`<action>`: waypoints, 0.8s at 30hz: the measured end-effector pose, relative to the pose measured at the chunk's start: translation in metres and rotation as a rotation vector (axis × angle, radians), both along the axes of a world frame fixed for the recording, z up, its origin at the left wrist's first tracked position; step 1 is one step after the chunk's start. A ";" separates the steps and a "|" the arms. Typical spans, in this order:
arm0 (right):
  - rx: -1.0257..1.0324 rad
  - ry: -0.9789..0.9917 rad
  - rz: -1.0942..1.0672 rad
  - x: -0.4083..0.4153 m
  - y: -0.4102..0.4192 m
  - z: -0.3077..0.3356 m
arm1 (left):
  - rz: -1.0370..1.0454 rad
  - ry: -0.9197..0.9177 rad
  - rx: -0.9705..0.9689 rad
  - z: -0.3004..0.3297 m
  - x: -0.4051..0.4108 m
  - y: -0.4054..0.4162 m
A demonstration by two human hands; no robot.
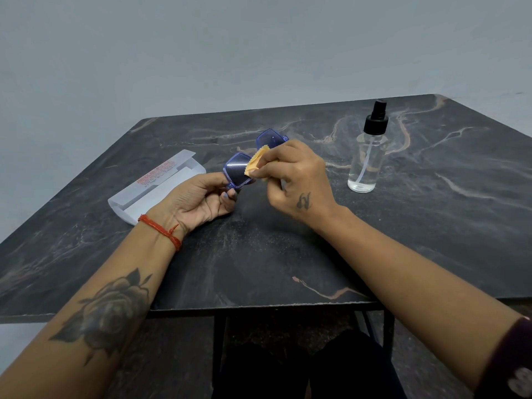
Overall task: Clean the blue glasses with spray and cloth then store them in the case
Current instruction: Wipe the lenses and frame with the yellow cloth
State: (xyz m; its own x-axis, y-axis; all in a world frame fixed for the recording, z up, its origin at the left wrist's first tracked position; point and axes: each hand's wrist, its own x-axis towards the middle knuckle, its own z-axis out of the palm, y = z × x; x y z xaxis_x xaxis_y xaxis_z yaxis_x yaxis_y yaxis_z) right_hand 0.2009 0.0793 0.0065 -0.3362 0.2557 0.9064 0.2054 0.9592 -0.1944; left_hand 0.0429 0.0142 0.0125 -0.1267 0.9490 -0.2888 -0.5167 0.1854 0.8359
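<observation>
Blue glasses [243, 165]: held up above the worktop [288, 240] between the two hands, lenses turned up toward the camera, one lens nearer the left hand, the other farther off behind the right hand.
Left hand [198, 198]: grip closed around the near end of the frame, thumb lying along the top, fingers curled under and pressed against the lower edge of the near lens.
Right hand [293, 174]: grip pressed together, thumb and fingertips pinching the cloth against the glasses at the middle of the frame; remaining fingers curled in toward the palm.
Cloth [257, 164]: small, orange, zigzag-edged; bunched in the right grip, its free corner lying on the inner edge of the near lens.
Spray bottle [367, 151]: clear with a black pump top, upright on the worktop, apart from the right grip on its outer side, untouched.
Case [157, 185]: white with red lettering, lying flat on the worktop just beyond the left grip, partly hidden by the left wrist.
</observation>
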 end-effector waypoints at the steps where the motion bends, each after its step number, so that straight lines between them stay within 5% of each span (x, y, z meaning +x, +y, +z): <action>1: -0.016 0.015 -0.023 0.001 0.001 0.000 | -0.002 -0.001 -0.003 0.000 0.000 0.000; 11: -0.042 0.012 -0.087 0.000 0.002 0.000 | -0.025 0.022 -0.003 0.000 -0.002 0.001; 24: 0.050 -0.221 0.043 -0.004 -0.011 -0.001 | 0.028 0.104 -0.028 -0.002 -0.001 0.002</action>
State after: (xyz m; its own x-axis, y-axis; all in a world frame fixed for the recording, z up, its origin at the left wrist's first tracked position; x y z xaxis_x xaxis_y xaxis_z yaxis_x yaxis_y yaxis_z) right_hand 0.1969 0.0685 0.0058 -0.5375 0.1929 0.8209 0.1960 0.9754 -0.1009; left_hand 0.0417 0.0163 0.0110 -0.1836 0.9364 -0.2991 -0.4326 0.1963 0.8800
